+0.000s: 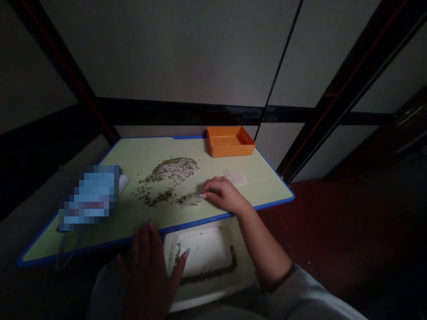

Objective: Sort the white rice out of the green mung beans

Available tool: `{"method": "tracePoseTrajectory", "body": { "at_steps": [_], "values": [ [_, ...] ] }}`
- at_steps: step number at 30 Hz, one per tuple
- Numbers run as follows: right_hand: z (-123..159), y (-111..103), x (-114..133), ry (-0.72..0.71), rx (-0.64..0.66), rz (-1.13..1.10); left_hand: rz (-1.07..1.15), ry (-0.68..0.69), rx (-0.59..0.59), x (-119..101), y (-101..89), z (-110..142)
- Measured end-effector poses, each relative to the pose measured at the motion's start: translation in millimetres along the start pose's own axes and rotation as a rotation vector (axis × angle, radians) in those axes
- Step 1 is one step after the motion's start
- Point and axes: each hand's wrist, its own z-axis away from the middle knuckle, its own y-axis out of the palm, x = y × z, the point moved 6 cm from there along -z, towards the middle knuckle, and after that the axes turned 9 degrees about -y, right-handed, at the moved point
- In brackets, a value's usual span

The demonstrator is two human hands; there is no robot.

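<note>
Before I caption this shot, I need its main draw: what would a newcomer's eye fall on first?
Probably the orange box, vivid at the far right of the table. Next, the loose pile of dark and pale grains mid-table, with the right hand at its near right. Below the near edge, the white tray has dark grains along its sides.

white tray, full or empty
Partly filled: small dark grains line the near side of the white tray; its middle is mostly bare.
</note>
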Motion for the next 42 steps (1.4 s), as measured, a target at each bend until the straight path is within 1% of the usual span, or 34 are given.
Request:
{"method": "tracePoseTrajectory", "body": {
  "at_steps": [3, 6, 9, 12, 18, 24, 31, 33, 36, 39, 42],
  "values": [
    [0, 0, -1, -0.007, -0.015, -0.028, 0.012, 0.012, -0.012, 0, -0.3, 1],
    [1, -2, -1, 0.009, -0.039, -0.054, 0.007, -0.002, 0.001, 1, -1.2, 1],
    [1, -4, -5, 0.063, -0.083, -0.086, -0.008, -0.018, 0.029, 0, -0.9, 0],
    [2, -5, -9, 0.122, -0.109, -0.106, -0.011, -0.021, 0.029, 0, -0.1, -1],
    [4, -2, -12, 0.176, -0.07, -0.119, -0.006, -0.022, 0.025, 0, 0.2, 0],
    [3, 1, -9, 0.171, -0.018, -0.093, 0.003, -0.024, 0.039, 0, -1.5, 0],
    [1, 1, -7, 0.135, -0.009, 0.061, 0.013, -0.011, 0.021, 0, -2.0, 0],
    [1, -1, -8, 0.143, -0.038, 0.04, 0.01, -0.016, 0.037, 0, -1.6, -1],
    [2, -3, -8, 0.146, -0.074, -0.049, 0.008, -0.03, 0.06, 0, -2.3, -1],
    [3, -3, -9, 0.149, -0.064, -0.099, 0.002, -0.036, 0.081, -1, -2.6, -1],
    [3, -1, -9, 0.151, -0.037, -0.102, 0.007, -0.038, 0.059, -1, -2.6, -1]
  ]
}}
